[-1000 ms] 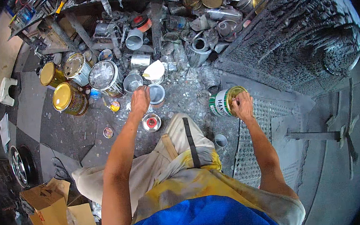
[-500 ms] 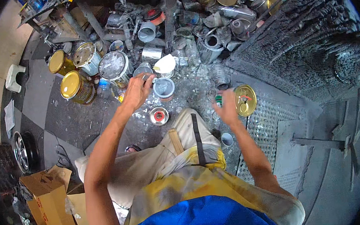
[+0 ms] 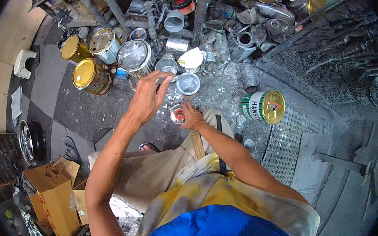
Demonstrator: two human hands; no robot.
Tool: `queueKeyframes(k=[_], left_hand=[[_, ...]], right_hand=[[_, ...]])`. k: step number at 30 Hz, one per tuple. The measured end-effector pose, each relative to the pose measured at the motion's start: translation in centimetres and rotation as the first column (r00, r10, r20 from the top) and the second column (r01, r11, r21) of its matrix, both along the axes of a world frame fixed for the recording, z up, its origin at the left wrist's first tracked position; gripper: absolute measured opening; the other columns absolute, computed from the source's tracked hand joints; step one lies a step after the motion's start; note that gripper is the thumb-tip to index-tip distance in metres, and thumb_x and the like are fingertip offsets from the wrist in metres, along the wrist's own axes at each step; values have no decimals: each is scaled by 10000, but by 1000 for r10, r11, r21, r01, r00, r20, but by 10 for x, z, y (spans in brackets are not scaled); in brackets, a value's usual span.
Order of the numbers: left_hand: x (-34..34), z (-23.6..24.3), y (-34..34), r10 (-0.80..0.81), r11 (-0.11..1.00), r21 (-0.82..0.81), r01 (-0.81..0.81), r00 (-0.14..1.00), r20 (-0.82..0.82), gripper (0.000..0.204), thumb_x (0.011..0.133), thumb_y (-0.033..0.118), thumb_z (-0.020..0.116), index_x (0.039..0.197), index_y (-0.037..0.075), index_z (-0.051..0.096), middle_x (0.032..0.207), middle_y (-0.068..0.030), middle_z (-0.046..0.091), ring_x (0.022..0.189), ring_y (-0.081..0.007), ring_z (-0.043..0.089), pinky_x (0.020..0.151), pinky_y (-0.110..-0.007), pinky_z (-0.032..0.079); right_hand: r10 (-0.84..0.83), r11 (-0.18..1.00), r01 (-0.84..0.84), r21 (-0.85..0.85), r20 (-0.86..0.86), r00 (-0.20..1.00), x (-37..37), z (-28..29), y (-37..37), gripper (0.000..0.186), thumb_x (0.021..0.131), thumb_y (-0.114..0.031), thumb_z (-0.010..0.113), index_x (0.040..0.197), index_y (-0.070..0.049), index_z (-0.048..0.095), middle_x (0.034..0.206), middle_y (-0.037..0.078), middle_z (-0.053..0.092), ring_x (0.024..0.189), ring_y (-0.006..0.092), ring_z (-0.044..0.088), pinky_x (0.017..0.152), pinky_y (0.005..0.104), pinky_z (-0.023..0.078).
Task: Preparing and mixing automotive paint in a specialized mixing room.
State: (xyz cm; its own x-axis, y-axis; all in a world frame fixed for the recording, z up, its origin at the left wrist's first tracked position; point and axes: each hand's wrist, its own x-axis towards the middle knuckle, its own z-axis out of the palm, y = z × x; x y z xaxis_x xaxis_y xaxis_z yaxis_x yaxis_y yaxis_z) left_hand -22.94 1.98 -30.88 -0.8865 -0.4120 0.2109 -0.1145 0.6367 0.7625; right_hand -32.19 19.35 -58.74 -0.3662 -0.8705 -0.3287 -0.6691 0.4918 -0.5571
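My left hand (image 3: 148,96) is raised at the left of a clear plastic cup (image 3: 188,84) of grey material. Its thumb and index finger pinch together by the cup's rim, on something thin and pale that I cannot make out. My right hand (image 3: 192,116) closes round the right side of a small round metal can (image 3: 175,117) with a red ring on top, which stands on the floor just in front of the cup. To the right is a green and white can (image 3: 260,106) with a gold top and a red spout, with no hand on it.
Paint tins (image 3: 91,77) with gold lids and a large lidded tin (image 3: 134,57) stand at the left. Paint-crusted cans and cups (image 3: 174,21) crowd the far side. A perforated metal plate (image 3: 286,131) lies at the right, a cardboard box (image 3: 55,199) at the lower left.
My right hand has left the green and white can and moved left onto the small red-ringed can. My left hand stays by the plastic cup, and the whole view has shifted.
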Motion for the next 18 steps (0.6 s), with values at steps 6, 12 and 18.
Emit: queueKeyframes(k=[6, 12, 18], left_hand=[[0, 7, 3, -23, 999, 30, 23, 1000, -1, 260, 1052, 164, 564, 1193, -11, 696, 947, -154, 665, 721, -227, 690, 644, -338, 573], [12, 1, -5, 27, 999, 30, -25, 998, -62, 258, 1049, 167, 570, 1173, -24, 691, 995, -170, 681, 705, -239, 686, 667, -359, 563], [13, 2, -11, 23, 999, 42, -21, 998, -63, 284, 1051, 187, 564, 1171, -39, 686, 1085, -187, 694, 707, -237, 692, 694, -369, 551]], right_hand=[[-46, 992, 57, -109, 94, 994, -5, 3, 3, 1100, 566, -237, 957, 1436, 4, 329, 1406, 243, 472, 1253, 455, 543, 1049, 490, 491], [-142, 961, 189, -203, 227, 963, -9, 58, 15, 994, 569, -200, 918, 1391, -7, 393, 1298, 244, 554, 1265, 399, 562, 1069, 457, 465], [-230, 861, 318, -396, 255, 939, -36, 108, 47, 921, 572, -200, 905, 1337, 8, 436, 1221, 175, 582, 1149, 341, 621, 1005, 420, 493]])
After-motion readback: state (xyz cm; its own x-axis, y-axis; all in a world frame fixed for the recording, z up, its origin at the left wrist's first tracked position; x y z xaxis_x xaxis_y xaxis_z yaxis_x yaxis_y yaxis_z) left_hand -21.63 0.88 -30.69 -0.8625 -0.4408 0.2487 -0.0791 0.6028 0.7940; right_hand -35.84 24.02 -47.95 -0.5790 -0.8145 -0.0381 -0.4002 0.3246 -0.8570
